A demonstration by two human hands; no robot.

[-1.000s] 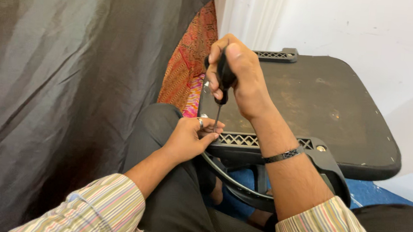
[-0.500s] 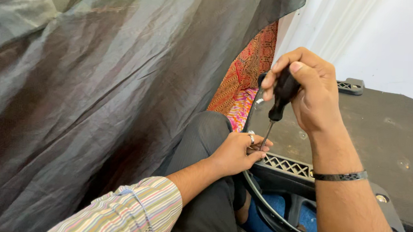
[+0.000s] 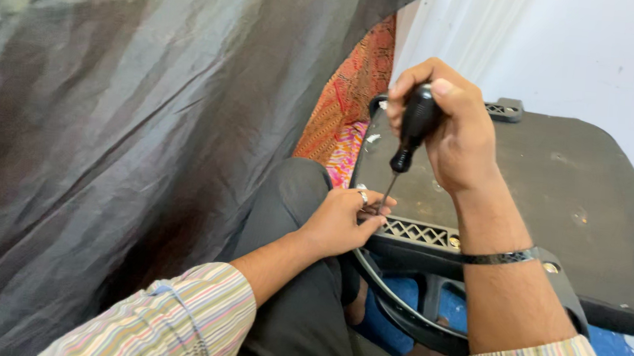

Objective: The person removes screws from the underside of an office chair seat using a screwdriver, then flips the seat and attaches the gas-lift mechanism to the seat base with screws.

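Observation:
My right hand [image 3: 456, 128] grips the black handle of a screwdriver [image 3: 412, 132], held upright with its thin shaft pointing down. The tip meets the near left corner of a dark, dusty chair seat panel [image 3: 554, 194], beside a lattice vent strip [image 3: 416, 232]. My left hand [image 3: 344, 221] pinches around the tip at that corner, a ring on one finger. A dark band sits on my right wrist. Both sleeves are striped.
A large dark grey cloth [image 3: 134, 128] hangs across the left half of the view. Behind the panel lies a patterned orange and pink fabric [image 3: 348, 98]. A white wall [image 3: 578, 55] is at the upper right. A black curved frame [image 3: 404, 310] runs under the panel over blue flooring.
The view has swung left, so the hands and panel sit further right in the frame. Both hands keep the same hold on the screwdriver and the panel corner.

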